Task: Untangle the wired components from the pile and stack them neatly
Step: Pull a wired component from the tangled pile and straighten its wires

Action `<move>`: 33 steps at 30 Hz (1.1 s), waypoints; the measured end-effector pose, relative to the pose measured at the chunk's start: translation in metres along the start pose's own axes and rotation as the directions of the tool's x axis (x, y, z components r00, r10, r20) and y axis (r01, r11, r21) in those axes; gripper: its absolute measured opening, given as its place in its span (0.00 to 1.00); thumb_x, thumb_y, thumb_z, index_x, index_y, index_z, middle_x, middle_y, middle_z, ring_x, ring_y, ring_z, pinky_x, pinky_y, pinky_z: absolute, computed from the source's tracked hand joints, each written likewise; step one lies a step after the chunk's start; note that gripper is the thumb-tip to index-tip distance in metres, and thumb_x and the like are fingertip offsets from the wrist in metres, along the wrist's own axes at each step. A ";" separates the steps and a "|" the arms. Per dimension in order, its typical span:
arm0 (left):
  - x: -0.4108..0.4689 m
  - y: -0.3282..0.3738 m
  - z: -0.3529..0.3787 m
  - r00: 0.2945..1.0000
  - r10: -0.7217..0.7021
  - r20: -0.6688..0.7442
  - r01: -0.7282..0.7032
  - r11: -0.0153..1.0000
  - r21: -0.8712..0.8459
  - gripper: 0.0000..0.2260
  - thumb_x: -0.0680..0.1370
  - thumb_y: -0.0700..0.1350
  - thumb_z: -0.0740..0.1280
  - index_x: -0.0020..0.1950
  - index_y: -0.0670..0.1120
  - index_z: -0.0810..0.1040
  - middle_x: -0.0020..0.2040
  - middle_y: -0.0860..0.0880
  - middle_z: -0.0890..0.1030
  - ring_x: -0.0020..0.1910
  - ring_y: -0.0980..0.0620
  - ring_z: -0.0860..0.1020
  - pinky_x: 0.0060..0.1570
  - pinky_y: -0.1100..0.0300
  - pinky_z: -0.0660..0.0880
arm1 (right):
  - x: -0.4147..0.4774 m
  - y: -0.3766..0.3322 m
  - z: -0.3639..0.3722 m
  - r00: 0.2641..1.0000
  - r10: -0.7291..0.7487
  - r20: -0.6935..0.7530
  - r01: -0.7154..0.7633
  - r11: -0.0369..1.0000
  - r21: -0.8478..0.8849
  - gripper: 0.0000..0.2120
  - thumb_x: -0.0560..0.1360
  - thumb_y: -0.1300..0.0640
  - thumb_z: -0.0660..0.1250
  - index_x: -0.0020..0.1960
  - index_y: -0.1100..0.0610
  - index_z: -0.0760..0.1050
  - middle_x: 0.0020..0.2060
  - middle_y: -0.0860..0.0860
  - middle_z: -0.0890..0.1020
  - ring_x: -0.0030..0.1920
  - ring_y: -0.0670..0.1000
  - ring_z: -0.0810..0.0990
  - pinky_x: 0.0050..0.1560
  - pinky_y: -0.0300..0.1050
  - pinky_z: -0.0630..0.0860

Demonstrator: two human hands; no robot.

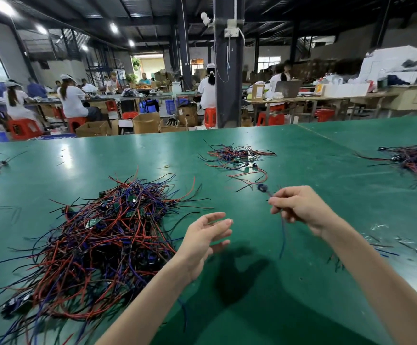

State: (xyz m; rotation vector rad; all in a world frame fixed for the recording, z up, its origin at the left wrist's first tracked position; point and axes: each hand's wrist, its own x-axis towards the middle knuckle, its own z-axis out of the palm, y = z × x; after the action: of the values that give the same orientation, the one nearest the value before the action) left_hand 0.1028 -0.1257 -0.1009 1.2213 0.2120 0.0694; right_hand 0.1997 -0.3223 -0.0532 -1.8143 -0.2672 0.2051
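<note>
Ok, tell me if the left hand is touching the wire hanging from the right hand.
Apart. The head view shows green table between the open left hand and the blue wire pinched by the right hand.

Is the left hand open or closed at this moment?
Open. The left hand has its fingers stretched out and holds nothing; only the right hand pinches a wire.

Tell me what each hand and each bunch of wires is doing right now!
Left hand: open, holding nothing.
Right hand: pinches the wired component by its wires.
Wired component: held, blue wire dangling below the hand.
Big pile: tangled, lying on the green table.
Smaller pile: loosely spread, farther back on the table.
Far pile: tangled, at the table's far right.
</note>
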 end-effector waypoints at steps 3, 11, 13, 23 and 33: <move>0.000 -0.001 0.000 1.000 -0.012 0.013 0.012 1.000 0.017 0.10 0.75 0.37 0.69 0.56 0.43 0.76 0.46 0.49 0.84 0.39 0.55 0.81 0.41 0.60 0.79 | 0.011 0.018 -0.033 0.980 0.180 -0.084 -0.199 0.912 -0.360 0.10 0.70 0.72 0.66 0.31 0.64 0.73 0.25 0.58 0.75 0.18 0.48 0.68 0.18 0.32 0.63; 0.000 -0.001 -0.002 1.000 -0.018 0.001 0.018 0.999 0.049 0.09 0.76 0.36 0.67 0.55 0.41 0.77 0.44 0.48 0.85 0.39 0.53 0.81 0.43 0.59 0.80 | 0.018 0.040 -0.060 0.904 0.365 -0.223 -0.416 0.629 -0.657 0.07 0.70 0.71 0.68 0.35 0.65 0.73 0.19 0.55 0.78 0.20 0.53 0.76 0.23 0.40 0.72; 0.000 -0.001 -0.002 1.000 -0.016 0.000 0.016 0.999 0.049 0.09 0.76 0.36 0.67 0.55 0.41 0.77 0.45 0.48 0.85 0.40 0.53 0.81 0.44 0.59 0.80 | 0.016 0.038 -0.057 0.903 0.339 -0.263 -0.422 0.594 -0.685 0.09 0.68 0.67 0.73 0.33 0.63 0.74 0.20 0.54 0.79 0.23 0.54 0.79 0.30 0.44 0.79; -0.005 -0.010 0.004 0.962 0.264 0.073 -0.262 0.806 0.530 0.09 0.77 0.34 0.65 0.47 0.48 0.77 0.40 0.50 0.82 0.36 0.57 0.78 0.43 0.65 0.75 | 0.017 0.037 -0.036 0.938 0.106 -0.330 -0.337 0.493 -0.802 0.04 0.70 0.58 0.71 0.44 0.57 0.78 0.48 0.58 0.81 0.51 0.59 0.79 0.47 0.44 0.73; -0.013 0.023 -0.007 0.700 0.696 0.157 -0.360 0.155 0.920 0.07 0.77 0.40 0.63 0.52 0.45 0.79 0.47 0.50 0.83 0.45 0.49 0.79 0.48 0.54 0.75 | 0.008 0.045 0.026 0.955 -0.284 -0.082 0.030 0.370 -0.928 0.09 0.77 0.51 0.64 0.51 0.57 0.75 0.51 0.55 0.79 0.52 0.59 0.79 0.48 0.48 0.73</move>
State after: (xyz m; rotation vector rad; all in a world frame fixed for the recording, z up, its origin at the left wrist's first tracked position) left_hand 0.0900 -0.1134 -0.0797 2.4269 0.0379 0.9368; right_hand 0.2030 -0.3072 -0.1037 -2.9120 -0.4465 -0.4141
